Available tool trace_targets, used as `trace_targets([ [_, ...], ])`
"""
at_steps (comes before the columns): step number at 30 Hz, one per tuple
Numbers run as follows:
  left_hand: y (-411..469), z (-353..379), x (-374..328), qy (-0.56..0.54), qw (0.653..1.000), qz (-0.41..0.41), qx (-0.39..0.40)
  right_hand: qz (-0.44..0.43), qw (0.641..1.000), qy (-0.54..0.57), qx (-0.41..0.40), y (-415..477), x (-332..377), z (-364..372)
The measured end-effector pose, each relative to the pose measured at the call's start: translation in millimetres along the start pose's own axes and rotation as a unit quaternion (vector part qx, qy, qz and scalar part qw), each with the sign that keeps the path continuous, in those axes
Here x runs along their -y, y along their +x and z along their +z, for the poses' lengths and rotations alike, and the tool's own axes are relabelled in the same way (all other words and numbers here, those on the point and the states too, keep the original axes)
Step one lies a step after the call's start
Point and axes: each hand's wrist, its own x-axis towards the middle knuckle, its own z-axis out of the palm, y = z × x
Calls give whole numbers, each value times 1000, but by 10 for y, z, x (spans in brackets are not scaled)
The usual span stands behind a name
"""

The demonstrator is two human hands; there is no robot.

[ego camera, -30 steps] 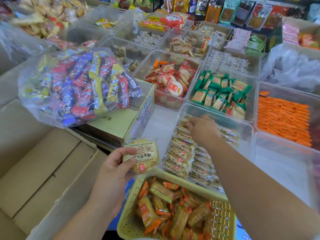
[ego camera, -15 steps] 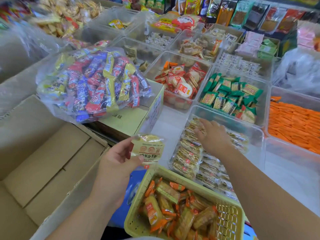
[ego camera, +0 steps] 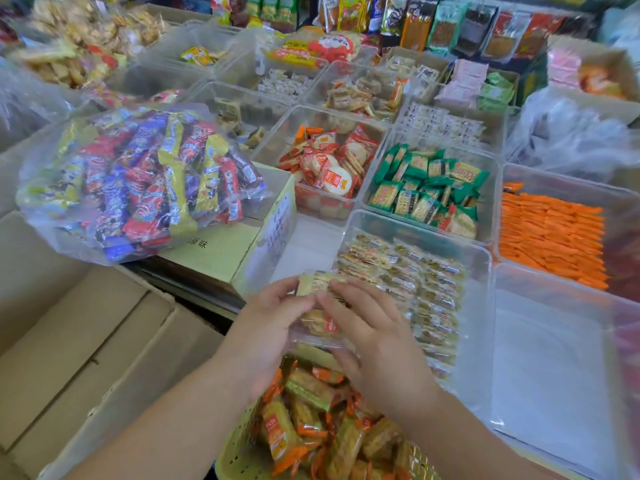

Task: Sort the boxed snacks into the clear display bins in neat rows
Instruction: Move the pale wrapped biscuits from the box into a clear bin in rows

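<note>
Both hands on one snack packet (ego camera: 317,306). The left hand (ego camera: 273,327) has its fingers curled round the packet's left edge. The right hand (ego camera: 374,341) has fingers laid over the top and the thumb below, so it looks like a pinch. Neither hand is free.

Landmark is the clear bin (ego camera: 485,258), already part-filled with rows of what look like the same packets.
- The packet sits just off the bin's near-left corner, above the rim line and not yet inside.
- The bin lies to the right of the packet and slightly ahead, and the right hand is the nearer one to it.
- The packet's long axis runs roughly away from the person. The rows in the bin seem to run the same way, so my guess is a short shift right with no big turn needed.
- An open strip shows along the bin's right side, so there is probably room for another row.

The yellow basket (ego camera: 239,445) of orange-wrapped snacks is just on the near side of the bin, under both wrists.

Writing:
- The cardboard box (ego camera: 221,251) left of the bin reads "原味" on top, and its side print is too blurred to read.
- The packet has a round red mark, and the text is unreadable.
- The basket packs carry red labels, but the characters can't be made out.
</note>
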Motion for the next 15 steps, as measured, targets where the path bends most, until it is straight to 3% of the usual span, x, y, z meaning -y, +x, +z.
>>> trace_targets([
  [2,101,65,57,48,998,-15,-47,41,998,36,-23,-42,-151,-56],
  [4,219,35,139,223,970,23,-89,100,992,60,-37,-53,-323,-146],
  [7,380,-111,318,500,860,39,-93,184,979,53,-64,58,-650,-282],
  [10,498,-200,511,547,834,-39,-54,253,964,50,-64,317,-992,-346],
  [15,629,-228,607,591,802,-71,-45,328,943,35,52,831,-1359,-109],
])
